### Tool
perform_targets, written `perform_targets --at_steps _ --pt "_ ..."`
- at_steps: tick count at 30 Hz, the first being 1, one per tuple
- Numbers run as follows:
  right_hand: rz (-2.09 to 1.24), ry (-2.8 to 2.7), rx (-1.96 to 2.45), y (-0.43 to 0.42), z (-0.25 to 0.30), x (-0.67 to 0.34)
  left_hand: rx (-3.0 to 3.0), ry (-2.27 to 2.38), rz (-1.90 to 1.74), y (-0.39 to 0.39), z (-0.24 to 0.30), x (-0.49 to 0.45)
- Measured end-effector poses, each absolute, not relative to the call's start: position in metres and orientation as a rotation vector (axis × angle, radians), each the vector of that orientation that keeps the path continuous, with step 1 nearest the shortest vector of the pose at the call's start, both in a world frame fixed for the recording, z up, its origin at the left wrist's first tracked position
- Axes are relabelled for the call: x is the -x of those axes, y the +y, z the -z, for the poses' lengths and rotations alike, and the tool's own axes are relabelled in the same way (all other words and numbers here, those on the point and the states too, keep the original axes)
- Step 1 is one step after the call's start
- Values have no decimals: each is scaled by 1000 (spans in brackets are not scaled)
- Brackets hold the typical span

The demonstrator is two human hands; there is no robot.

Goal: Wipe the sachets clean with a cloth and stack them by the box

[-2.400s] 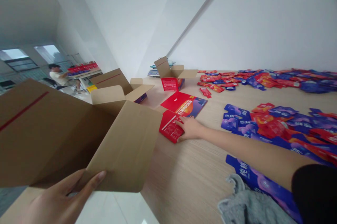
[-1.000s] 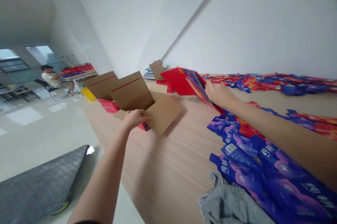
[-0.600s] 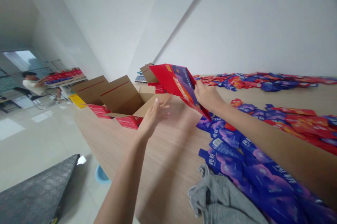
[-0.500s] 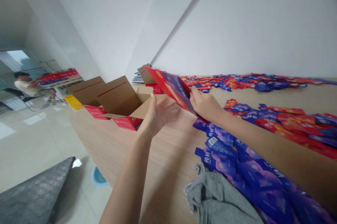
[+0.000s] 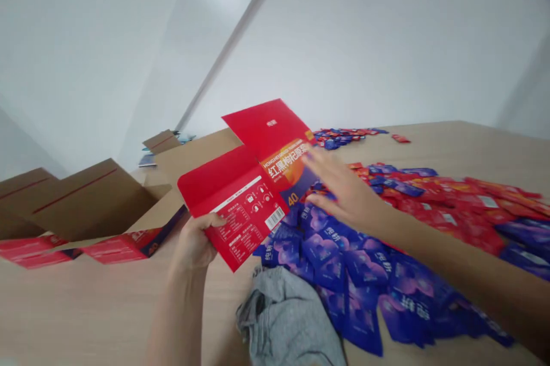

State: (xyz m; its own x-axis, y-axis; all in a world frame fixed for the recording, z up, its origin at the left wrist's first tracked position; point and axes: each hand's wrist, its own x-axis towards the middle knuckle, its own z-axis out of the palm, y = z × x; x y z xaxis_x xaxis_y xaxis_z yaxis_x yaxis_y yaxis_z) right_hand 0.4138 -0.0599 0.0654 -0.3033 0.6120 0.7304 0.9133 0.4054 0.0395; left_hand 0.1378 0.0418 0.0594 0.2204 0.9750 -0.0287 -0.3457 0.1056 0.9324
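Note:
A red and purple cardboard box (image 5: 244,205) with printed panels and raised flaps is held up over the table. My left hand (image 5: 198,240) grips its lower left edge, the thumb lying over the printed side and the other fingers behind. On the box's right side is my right hand (image 5: 339,183), fingers stretched and somewhat blurred. Whether those fingertips touch the panel I cannot tell. Beneath my right forearm, blue-purple sachets (image 5: 361,263) are spread in a heap.
Open red boxes (image 5: 116,248) with brown insides stand at left. Red sachets (image 5: 464,205) lie in a pile to the right, and more sachets (image 5: 339,140) are by the wall. A grey cloth (image 5: 292,320) sits at the table's front.
My left hand, previously open, has closed on the box. My right hand has let go and its fingers are extended. The box has been opened out and turned; the view has swung right.

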Motion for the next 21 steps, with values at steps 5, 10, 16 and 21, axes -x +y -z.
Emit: perform_targets --at_steps 5,10,16,21 --pt "252 -1339 1581 -136 -52 -512 -1059 709 -966 22 -33 -182" --pt "-229 -1100 1358 -202 -9 -554 -1230 649 -880 7 -10 -221" --pt "-269 -940 1279 -236 31 -548 -1287 690 -1052 2 19 -236" --pt "-200 -914 1261 -227 61 -540 -1278 655 -1236 -8 30 -242"
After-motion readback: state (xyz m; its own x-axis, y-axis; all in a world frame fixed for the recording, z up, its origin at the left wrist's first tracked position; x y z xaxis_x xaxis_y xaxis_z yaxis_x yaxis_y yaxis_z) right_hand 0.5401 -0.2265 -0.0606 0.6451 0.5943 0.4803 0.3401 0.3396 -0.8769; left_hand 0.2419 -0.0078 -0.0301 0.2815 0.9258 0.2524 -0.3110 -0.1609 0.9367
